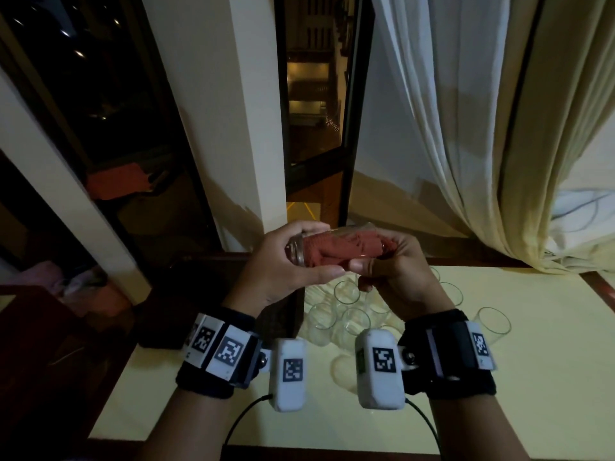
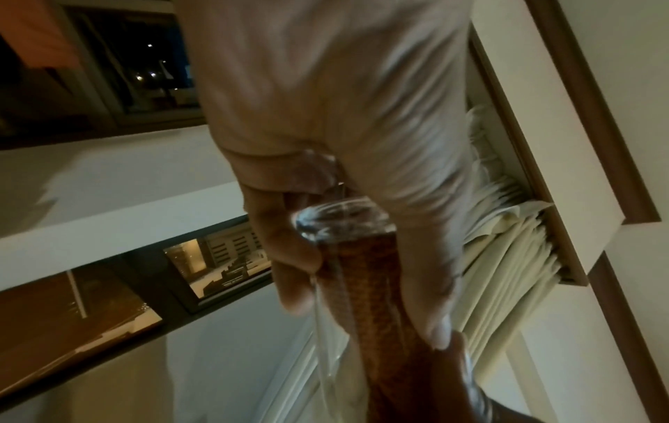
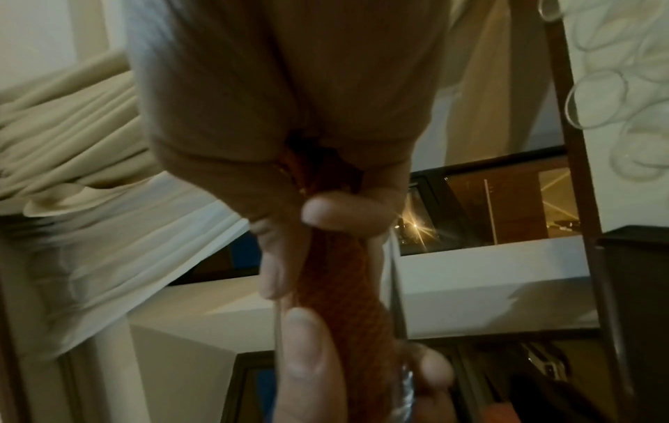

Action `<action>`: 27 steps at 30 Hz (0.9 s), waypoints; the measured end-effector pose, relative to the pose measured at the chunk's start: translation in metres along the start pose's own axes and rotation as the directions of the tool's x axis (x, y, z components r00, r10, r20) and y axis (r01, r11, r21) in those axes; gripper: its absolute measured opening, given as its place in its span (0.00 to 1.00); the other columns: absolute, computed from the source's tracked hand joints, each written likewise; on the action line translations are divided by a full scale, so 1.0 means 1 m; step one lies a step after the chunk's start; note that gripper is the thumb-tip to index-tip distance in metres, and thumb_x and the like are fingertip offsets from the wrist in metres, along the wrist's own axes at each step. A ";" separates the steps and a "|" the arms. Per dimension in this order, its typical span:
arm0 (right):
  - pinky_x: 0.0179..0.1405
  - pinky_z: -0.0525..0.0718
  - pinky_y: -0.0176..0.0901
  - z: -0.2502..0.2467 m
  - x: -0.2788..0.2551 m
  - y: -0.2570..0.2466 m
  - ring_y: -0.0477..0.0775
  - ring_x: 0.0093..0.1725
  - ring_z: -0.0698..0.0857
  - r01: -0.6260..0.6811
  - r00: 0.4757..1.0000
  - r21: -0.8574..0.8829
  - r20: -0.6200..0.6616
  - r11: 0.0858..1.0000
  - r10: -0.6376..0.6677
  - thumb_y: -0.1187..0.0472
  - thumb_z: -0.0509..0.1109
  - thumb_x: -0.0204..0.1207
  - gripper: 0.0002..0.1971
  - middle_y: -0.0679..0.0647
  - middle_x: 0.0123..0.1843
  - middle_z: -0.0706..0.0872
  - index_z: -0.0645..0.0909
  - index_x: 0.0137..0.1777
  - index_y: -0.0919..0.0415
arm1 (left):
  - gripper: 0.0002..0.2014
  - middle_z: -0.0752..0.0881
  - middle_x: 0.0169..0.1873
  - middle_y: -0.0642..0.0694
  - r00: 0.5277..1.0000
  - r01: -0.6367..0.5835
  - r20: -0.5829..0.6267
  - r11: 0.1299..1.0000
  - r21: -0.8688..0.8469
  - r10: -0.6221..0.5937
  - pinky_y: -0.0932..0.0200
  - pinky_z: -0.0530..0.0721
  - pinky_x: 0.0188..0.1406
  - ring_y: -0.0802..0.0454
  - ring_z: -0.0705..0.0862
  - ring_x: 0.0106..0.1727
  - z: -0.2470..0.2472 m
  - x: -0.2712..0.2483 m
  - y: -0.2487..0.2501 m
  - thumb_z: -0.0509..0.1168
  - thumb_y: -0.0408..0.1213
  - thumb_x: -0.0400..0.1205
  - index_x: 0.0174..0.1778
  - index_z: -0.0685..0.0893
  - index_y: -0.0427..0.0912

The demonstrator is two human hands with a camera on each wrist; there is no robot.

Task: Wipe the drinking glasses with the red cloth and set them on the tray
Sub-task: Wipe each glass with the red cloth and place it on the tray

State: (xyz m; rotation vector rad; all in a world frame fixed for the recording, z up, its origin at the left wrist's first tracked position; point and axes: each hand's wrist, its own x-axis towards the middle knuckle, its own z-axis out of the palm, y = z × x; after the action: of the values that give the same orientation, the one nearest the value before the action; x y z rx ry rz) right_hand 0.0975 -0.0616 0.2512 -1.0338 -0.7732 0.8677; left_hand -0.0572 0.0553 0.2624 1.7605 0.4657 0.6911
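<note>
The left hand [image 1: 283,271] grips a drinking glass [image 1: 301,249] lying sideways above the counter [image 1: 532,377], its thick base at the palm and its mouth pointing toward the right hand [image 1: 396,271]. The right hand's fingers curl round the red cloth [image 1: 336,249], which is stuffed inside the glass. More empty glasses [image 1: 349,311] stand clustered on the counter just below both hands.

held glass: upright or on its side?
On its side. The glass lies roughly level between the left hand and right hand, base leftward, red cloth stuffed inside.
</note>
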 end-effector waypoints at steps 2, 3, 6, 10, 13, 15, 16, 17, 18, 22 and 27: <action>0.22 0.82 0.39 0.001 0.001 -0.001 0.55 0.32 0.86 0.026 0.999 0.006 -0.028 1.000 -0.026 0.77 0.76 0.54 0.18 0.61 0.40 0.91 0.92 0.44 0.63 | 0.37 0.89 0.51 0.48 0.998 0.057 0.006 0.997 -0.046 -0.056 0.67 0.86 0.38 0.58 0.90 0.42 0.002 0.001 0.000 0.89 0.41 0.59 0.64 0.84 0.42; 0.25 0.85 0.41 0.002 0.001 -0.002 0.56 0.34 0.88 0.054 0.998 -0.010 -0.039 0.998 -0.055 0.77 0.76 0.52 0.19 0.59 0.39 0.91 0.93 0.41 0.60 | 0.36 0.90 0.46 0.47 0.996 0.085 0.008 0.992 -0.090 -0.085 0.67 0.85 0.33 0.58 0.89 0.35 0.003 0.002 0.000 0.88 0.40 0.60 0.64 0.84 0.41; 0.29 0.88 0.45 0.006 0.002 -0.005 0.55 0.38 0.90 0.114 0.992 -0.100 -0.034 0.988 -0.118 0.82 0.77 0.53 0.20 0.56 0.39 0.92 0.92 0.39 0.58 | 0.30 0.92 0.37 0.49 0.990 0.136 -0.017 0.974 -0.180 -0.141 0.67 0.81 0.24 0.56 0.84 0.23 0.005 0.002 0.002 0.85 0.46 0.61 0.58 0.85 0.44; 0.27 0.86 0.42 0.004 -0.002 -0.007 0.55 0.39 0.88 0.025 0.999 -0.117 0.043 0.993 -0.020 0.80 0.76 0.62 0.17 0.59 0.43 0.91 0.89 0.47 0.63 | 0.30 0.89 0.44 0.45 0.997 0.033 -0.071 0.992 -0.126 -0.042 0.67 0.84 0.28 0.57 0.87 0.31 0.001 -0.002 0.003 0.88 0.38 0.60 0.58 0.86 0.44; 0.25 0.83 0.40 0.000 -0.004 -0.008 0.53 0.36 0.87 -0.012 0.996 -0.085 0.089 0.996 0.020 0.73 0.77 0.60 0.16 0.59 0.43 0.90 0.88 0.50 0.64 | 0.32 0.88 0.54 0.51 0.996 -0.072 -0.062 0.997 -0.031 0.070 0.70 0.85 0.45 0.63 0.89 0.51 0.001 -0.005 0.005 0.86 0.38 0.60 0.60 0.86 0.46; 0.22 0.80 0.39 0.000 -0.005 -0.007 0.52 0.33 0.85 0.029 0.997 -0.073 0.080 0.997 -0.023 0.75 0.77 0.59 0.15 0.58 0.40 0.90 0.90 0.46 0.61 | 0.33 0.88 0.54 0.55 0.997 -0.071 -0.042 0.997 -0.032 0.070 0.70 0.85 0.48 0.64 0.88 0.54 0.002 -0.005 0.005 0.89 0.40 0.59 0.60 0.85 0.49; 0.21 0.80 0.40 0.001 -0.004 -0.006 0.52 0.32 0.85 0.057 0.996 -0.057 0.066 0.997 -0.054 0.76 0.77 0.58 0.15 0.59 0.38 0.89 0.91 0.43 0.59 | 0.34 0.89 0.52 0.56 0.998 -0.051 -0.034 0.998 -0.045 0.050 0.68 0.85 0.47 0.64 0.88 0.54 0.003 -0.005 0.006 0.90 0.41 0.57 0.59 0.85 0.50; 0.22 0.81 0.41 0.002 -0.004 -0.005 0.53 0.31 0.85 0.085 0.995 -0.043 0.049 0.995 -0.083 0.76 0.77 0.56 0.16 0.59 0.38 0.89 0.92 0.41 0.58 | 0.35 0.89 0.51 0.57 0.999 -0.024 -0.024 0.998 -0.064 0.023 0.67 0.86 0.46 0.62 0.89 0.53 0.003 -0.004 0.005 0.88 0.44 0.56 0.59 0.85 0.51; 0.23 0.82 0.42 0.003 -0.003 -0.005 0.54 0.33 0.85 0.106 0.994 -0.038 0.027 0.994 -0.105 0.77 0.77 0.54 0.17 0.60 0.38 0.89 0.92 0.40 0.58 | 0.35 0.89 0.51 0.55 1.000 0.007 -0.012 0.995 -0.097 -0.008 0.67 0.87 0.42 0.60 0.90 0.50 0.002 -0.004 0.006 0.88 0.44 0.57 0.60 0.84 0.51; 0.30 0.88 0.44 0.007 -0.002 -0.003 0.56 0.40 0.89 0.107 0.993 -0.062 -0.034 0.992 -0.109 0.76 0.76 0.50 0.18 0.56 0.40 0.92 0.92 0.37 0.56 | 0.30 0.86 0.53 0.44 0.999 0.051 0.006 0.988 -0.147 -0.051 0.68 0.82 0.28 0.58 0.86 0.30 0.001 -0.006 0.011 0.80 0.38 0.65 0.65 0.84 0.46; 0.22 0.83 0.41 0.006 -0.006 -0.005 0.54 0.35 0.87 0.015 0.999 -0.075 0.032 0.997 -0.013 0.73 0.77 0.59 0.14 0.60 0.42 0.90 0.90 0.45 0.62 | 0.31 0.85 0.59 0.54 0.996 -0.085 0.021 0.996 -0.011 0.086 0.71 0.84 0.49 0.67 0.86 0.57 -0.004 -0.011 0.011 0.82 0.35 0.64 0.63 0.84 0.50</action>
State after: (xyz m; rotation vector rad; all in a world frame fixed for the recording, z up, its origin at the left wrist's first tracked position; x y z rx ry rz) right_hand 0.0913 -0.0662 0.2573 -1.0817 -0.8436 0.8496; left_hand -0.0682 0.0479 0.2711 1.7853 0.3735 0.7325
